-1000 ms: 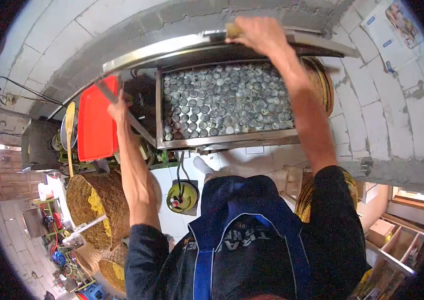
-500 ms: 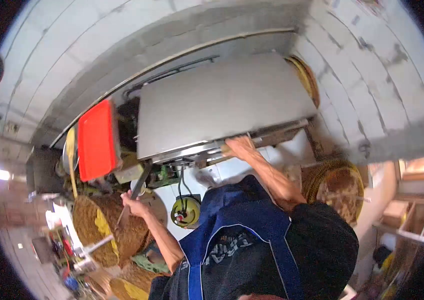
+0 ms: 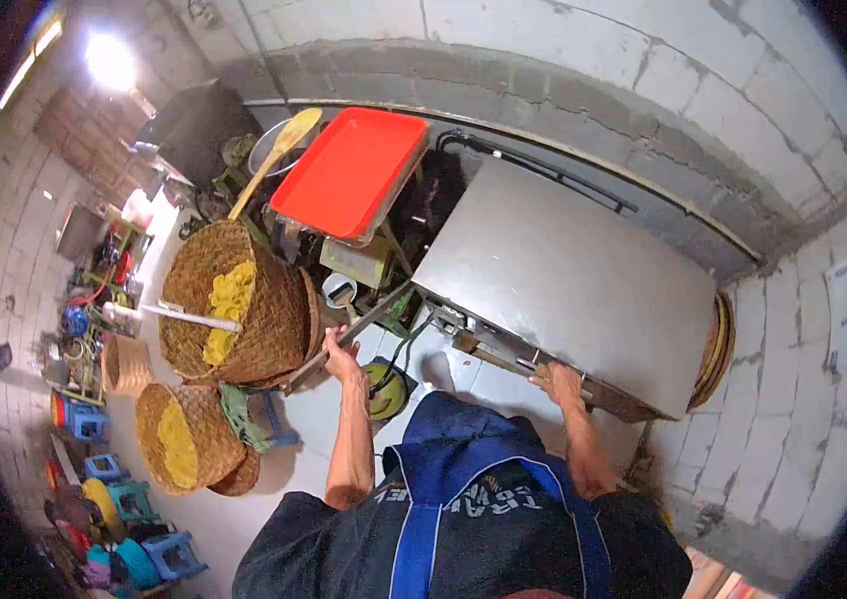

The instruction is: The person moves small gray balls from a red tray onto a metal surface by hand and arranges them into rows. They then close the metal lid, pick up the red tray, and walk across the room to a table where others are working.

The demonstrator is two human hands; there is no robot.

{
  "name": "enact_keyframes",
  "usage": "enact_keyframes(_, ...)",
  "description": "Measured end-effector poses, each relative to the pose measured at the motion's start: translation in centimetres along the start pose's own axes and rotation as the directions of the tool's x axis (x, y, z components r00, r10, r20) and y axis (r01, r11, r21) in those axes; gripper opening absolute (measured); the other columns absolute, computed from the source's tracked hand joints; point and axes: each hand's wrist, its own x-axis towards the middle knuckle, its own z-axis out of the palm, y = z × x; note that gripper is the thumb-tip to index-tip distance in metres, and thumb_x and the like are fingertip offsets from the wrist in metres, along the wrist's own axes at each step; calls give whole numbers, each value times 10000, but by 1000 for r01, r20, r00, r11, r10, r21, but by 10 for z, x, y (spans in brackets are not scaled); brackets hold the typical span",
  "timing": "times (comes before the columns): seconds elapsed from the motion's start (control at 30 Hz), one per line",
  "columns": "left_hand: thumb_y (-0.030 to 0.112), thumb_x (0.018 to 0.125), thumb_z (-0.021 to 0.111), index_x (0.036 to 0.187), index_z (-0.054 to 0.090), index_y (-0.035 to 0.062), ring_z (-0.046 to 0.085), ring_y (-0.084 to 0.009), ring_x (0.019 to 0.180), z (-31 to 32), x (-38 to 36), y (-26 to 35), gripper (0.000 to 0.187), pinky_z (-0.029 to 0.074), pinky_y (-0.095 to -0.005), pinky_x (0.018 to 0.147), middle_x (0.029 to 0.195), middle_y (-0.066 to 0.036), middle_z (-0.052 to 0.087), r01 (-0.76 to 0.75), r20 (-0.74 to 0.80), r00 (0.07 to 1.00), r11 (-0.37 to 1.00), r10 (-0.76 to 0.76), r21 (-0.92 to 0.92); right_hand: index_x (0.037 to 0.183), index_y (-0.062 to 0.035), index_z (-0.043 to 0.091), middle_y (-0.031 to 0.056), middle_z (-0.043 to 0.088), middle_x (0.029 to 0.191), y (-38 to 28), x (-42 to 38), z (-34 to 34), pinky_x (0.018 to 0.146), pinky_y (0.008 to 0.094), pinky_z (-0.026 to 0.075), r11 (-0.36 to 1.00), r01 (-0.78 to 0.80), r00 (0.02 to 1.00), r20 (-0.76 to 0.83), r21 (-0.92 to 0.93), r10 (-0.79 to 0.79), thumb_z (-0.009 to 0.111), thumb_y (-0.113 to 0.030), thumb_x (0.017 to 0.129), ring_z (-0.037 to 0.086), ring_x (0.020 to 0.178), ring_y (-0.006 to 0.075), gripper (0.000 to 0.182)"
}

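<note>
My left hand is closed on the free side of a dark metal door, which stands swung out from the left front corner of a large steel cabinet. Along the cabinet's front, near its middle, my right hand has its fingers curled over the upper front edge. What lies under those fingers is partly hidden. A light brown bar shows just left of that hand. Below the door, on the floor, sits a yellow-green gas cylinder with a black hose.
Left of the door stand woven baskets with yellow contents and a white-handled tool. A red tray and a wooden paddle lie behind. Round woven trays lean between cabinet and wall. Blue stools stand lower left.
My view has swung left, so the cabinet now lies further right and more baskets and stools show. Both hands keep their places on the door and the cabinet front.
</note>
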Motion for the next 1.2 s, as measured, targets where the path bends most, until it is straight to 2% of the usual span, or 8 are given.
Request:
enact_keyframes(0.3,484,889,506,957,496,152,611,-216,881,-30,69,-82,339,462,-390,787,996,-44,675,378,-79,849,705,-522,-600,967,-8,648,239,663,954,28,22,32,743,495,490,986,133,991,-28,99,-131,746,-563,695,635,894,421,625)
enact_keyframes(0.4,444,895,501,958,479,159,600,-198,823,-27,93,-115,293,464,-393,766,905,-15,643,424,-156,755,656,-636,-625,1021,-4,652,236,661,964,5,34,-5,734,472,493,972,185,949,284,-147,-138,741,-563,705,636,878,411,648)
enact_keyframes(0.57,300,865,542,966,537,129,577,-236,700,5,155,-219,199,447,-391,603,812,-58,619,508,-270,584,604,-766,-614,1110,4,627,133,681,982,-182,100,-111,739,374,522,856,227,834,361,465,-417,711,-437,827,656,805,256,530)
enact_keyframes(0.6,251,879,515,997,583,80,594,-247,835,23,139,-201,218,469,-373,743,956,-89,628,640,-311,767,708,-562,299,1182,2,575,114,669,987,-213,129,-103,729,355,529,782,298,841,236,548,-486,700,-402,850,652,803,230,537)
enact_keyframes(0.63,201,893,488,1028,630,31,610,-259,970,44,126,-187,259,491,-355,882,1100,-120,638,199,-87,898,223,-431,954,1253,0,523,96,657,992,-242,161,-98,720,335,535,700,375,838,100,607,-536,689,-368,874,647,802,204,554)
enact_keyframes(0.7,203,892,490,1019,631,32,610,-262,961,93,123,-177,255,491,-358,874,1086,-122,637,172,-28,892,282,-451,944,1356,6,388,102,629,966,-315,206,-113,662,307,544,489,50,855,217,871,-472,663,-341,905,651,786,189,633)
enact_keyframes(0.87,212,886,503,977,638,37,609,-277,913,129,157,-164,239,489,-375,832,1019,-127,631,70,73,926,360,-370,930,1157,2,483,99,622,876,-426,271,-94,503,281,532,402,4,996,33,916,-85,654,-370,912,650,671,170,477)
enact_keyframes(1.2,231,873,529,892,652,48,606,-309,819,76,160,-203,221,484,-408,748,886,-139,618,-172,252,940,319,-230,932,879,-86,542,45,645,715,-464,296,-70,423,262,504,247,-27,983,71,969,-170,705,-237,870,622,525,136,222)
